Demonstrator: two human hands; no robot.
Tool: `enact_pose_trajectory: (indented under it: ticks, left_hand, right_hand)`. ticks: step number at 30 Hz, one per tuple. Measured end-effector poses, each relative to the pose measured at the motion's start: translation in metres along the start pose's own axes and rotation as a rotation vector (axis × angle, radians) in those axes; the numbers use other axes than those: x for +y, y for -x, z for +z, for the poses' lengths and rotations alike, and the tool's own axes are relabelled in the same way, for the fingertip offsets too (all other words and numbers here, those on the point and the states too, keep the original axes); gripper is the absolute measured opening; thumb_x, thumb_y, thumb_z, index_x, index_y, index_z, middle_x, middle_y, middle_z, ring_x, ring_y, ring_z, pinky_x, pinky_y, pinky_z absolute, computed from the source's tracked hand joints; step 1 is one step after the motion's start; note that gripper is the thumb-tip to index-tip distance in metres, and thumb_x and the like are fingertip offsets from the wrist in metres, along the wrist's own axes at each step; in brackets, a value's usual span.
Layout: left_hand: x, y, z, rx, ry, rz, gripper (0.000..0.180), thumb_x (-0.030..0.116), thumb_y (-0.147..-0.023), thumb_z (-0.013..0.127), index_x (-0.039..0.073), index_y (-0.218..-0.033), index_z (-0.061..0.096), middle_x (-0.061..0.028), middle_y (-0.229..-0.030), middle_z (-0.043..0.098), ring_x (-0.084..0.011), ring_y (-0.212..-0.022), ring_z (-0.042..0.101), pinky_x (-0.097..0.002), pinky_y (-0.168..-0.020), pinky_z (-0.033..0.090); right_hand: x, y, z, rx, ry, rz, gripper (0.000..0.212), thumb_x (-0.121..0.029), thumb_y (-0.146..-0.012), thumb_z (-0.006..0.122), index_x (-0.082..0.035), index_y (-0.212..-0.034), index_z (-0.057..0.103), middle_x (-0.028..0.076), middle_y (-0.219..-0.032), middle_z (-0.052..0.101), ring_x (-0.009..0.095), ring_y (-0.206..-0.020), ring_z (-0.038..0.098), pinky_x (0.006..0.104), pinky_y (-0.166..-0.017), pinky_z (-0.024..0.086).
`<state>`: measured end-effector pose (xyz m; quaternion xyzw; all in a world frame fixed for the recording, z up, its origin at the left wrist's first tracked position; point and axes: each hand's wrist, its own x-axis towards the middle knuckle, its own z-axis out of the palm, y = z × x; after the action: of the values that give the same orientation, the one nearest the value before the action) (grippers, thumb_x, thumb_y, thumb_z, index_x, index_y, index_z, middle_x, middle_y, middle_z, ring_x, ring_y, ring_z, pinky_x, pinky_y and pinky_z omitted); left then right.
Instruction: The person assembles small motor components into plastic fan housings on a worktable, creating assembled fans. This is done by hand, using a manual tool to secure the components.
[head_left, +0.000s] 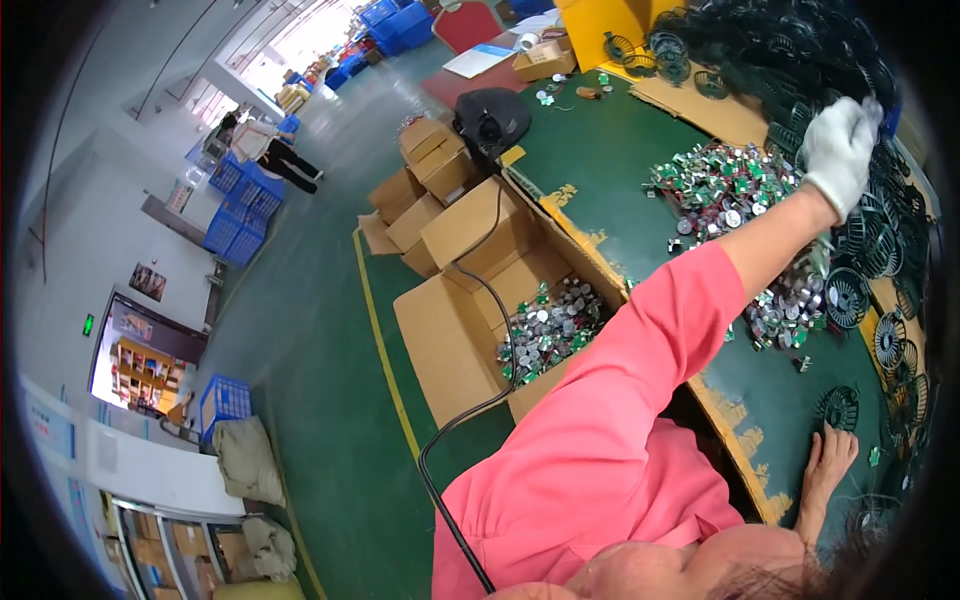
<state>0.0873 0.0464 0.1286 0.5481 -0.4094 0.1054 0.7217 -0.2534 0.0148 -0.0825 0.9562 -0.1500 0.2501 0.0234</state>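
My left hand (pixel 840 150), in a white glove on a pink-sleeved arm, reaches up to the right into a big heap of black round wire grilles (pixel 780 50). Its fingers curl down on one of them. My right hand (pixel 830 460) is bare and lies flat on the green table top (pixel 600 160) with its fingers spread, holding nothing. A single black grille (pixel 838 405) lies just beyond its fingertips. More grilles (pixel 890 340) run along the table's right side. Under my left forearm are piles of small silver and green parts (pixel 720 185).
On the green floor to the left, open cardboard boxes (pixel 450 330) stand against the table, one holding silver and green parts (pixel 550 330). A black cable (pixel 450 440) trails past them. A black machine (pixel 490 120) sits further back. Blue crates (pixel 240 210) and another person (pixel 270 150) are far off.
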Motion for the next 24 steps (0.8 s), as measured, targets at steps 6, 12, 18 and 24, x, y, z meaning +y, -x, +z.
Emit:
enact_pose_trajectory:
  ticks: [6,12,18,24]
  left_hand:
    - [-0.023,0.008,-0.003,-0.066,0.384,-0.281,0.033,0.031,-0.097,0.049,-0.001,-0.091,0.053,-0.0052,-0.054,0.050,-0.0141,-0.047,0.053,-0.0302,-0.043,0.042]
    - [-0.065,0.050,-0.010,-0.171,0.649,-0.859,0.036,0.044,-0.096,0.047,0.008,-0.094,0.045,-0.0030,-0.064,0.045,-0.0132,-0.042,0.044,-0.0248,-0.033,0.032]
    - [0.035,-0.026,0.007,-0.136,0.852,-0.324,0.019,0.025,-0.096,0.045,0.015,-0.112,0.041,-0.0024,-0.067,0.045,-0.0099,-0.045,0.041,-0.0238,-0.035,0.031]
    - [0.071,-0.004,-0.001,-0.352,0.829,-0.299,0.027,0.012,-0.089,0.049,0.007,-0.116,0.043,-0.0091,-0.082,0.052,-0.0156,-0.053,0.051,-0.0271,-0.042,0.043]
  right_hand:
    - [-0.003,-0.005,0.004,-0.013,-0.026,0.006,0.021,-0.005,-0.085,0.059,0.000,-0.106,0.060,0.012,-0.090,0.054,0.029,-0.090,0.052,0.0453,-0.099,0.035]
    - [-0.007,-0.008,0.003,0.006,-0.028,-0.006,0.021,-0.004,-0.085,0.059,0.000,-0.105,0.059,0.013,-0.089,0.054,0.029,-0.089,0.053,0.0458,-0.099,0.035]
    - [0.001,-0.002,0.006,0.028,-0.029,-0.013,0.021,-0.004,-0.085,0.059,0.000,-0.105,0.059,0.014,-0.089,0.053,0.029,-0.088,0.053,0.0461,-0.099,0.035]
    - [-0.004,0.016,-0.009,-0.019,-0.006,0.071,0.026,-0.005,-0.083,0.063,0.000,-0.108,0.060,0.015,-0.094,0.055,0.032,-0.094,0.052,0.0447,-0.097,0.036]
